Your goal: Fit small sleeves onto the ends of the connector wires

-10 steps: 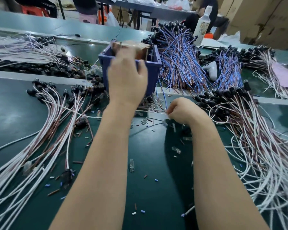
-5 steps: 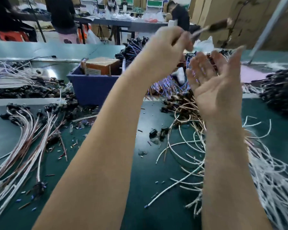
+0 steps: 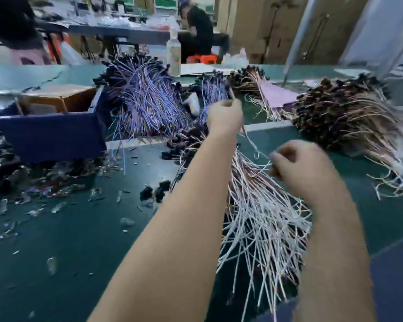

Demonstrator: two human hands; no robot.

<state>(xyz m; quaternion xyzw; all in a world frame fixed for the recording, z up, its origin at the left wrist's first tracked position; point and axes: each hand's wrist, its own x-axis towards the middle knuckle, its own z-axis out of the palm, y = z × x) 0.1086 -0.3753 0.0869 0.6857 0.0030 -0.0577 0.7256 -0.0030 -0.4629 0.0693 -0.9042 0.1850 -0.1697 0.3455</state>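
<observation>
Although blur softens the whole view, the left hand (image 3: 225, 118) plainly reaches forward over the green table (image 3: 79, 240), its fingers curled tight around one connector wire (image 3: 250, 141). The wire's black connector end (image 3: 230, 90) sticks up out of the top of that fist, tilted slightly away. Below the fist the thin wire slants down and to the right until it meets the right hand (image 3: 298, 163). That hand is nearer the body, with its fingers folded in and its thumb and forefinger pressed together at the wire's lower end. Whether a sleeve sits between those fingertips cannot be told, as the spot is too blurred and too small.

Under both forearms a bundle of white wires (image 3: 261, 217) fans out across the table, its free ends pointing toward the person. Small clear sleeves (image 3: 58, 206) lie scattered on the table to the left, well apart from either hand, and a few loose black connectors (image 3: 156, 192) lie just beside the left forearm. A blue bin (image 3: 51, 135) stands at the far left with a cardboard box (image 3: 63, 96) inside it. Beside the bin is a heap of purple-blue wires (image 3: 144, 105). A brown wire pile (image 3: 340, 117) lies at the far right.
</observation>
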